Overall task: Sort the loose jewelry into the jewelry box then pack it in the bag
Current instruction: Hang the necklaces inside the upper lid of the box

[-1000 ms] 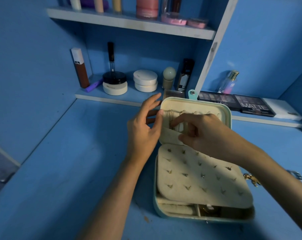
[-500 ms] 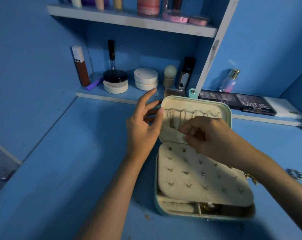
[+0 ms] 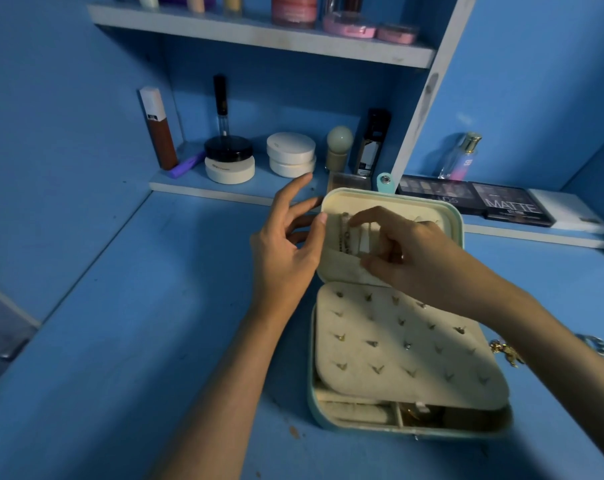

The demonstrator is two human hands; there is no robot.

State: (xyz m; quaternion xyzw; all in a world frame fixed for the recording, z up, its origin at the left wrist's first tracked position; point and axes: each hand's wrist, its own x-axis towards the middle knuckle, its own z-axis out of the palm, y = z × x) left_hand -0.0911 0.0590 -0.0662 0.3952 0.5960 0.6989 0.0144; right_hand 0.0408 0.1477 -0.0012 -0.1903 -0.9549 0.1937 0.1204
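Box [image 3: 314, 403] open on blue table [image 3: 138, 341], right of centre, teal shell, cream lining. Lid [image 3: 397, 202] stands upright at the far side. Several chains [image 3: 344, 233] hang inside it, lower ends tucked behind a cream pocket. Panel [image 3: 397, 348] studded with small earrings lies flat over the base and covers most of it. Along the near edge, compartments show: a ring roll on the left, something gold in the middle cell.

Left hand [image 3: 283, 258]: thumb tip on the lid's left edge, fingers [image 3: 293, 192] straight and splayed just behind that edge. No grip around anything.

Right hand [image 3: 422, 258]: in front of the lid, over the chains. Index finger reaches toward the top of the hanging chains, thumb sits at the pocket's edge, the other fingers curled in. Cannot tell whether a chain is pinched between them.

Loose items on the table right of the box, past the right forearm: gold piece [image 3: 503, 351] just beside the box, silver piece [image 3: 596, 344] farther out.

Shelf [image 3: 259, 188] behind the box: two white compacts [image 3: 290, 154], a perfume bottle [image 3: 461, 157], a dark palette [image 3: 512, 204] marked MATTE.
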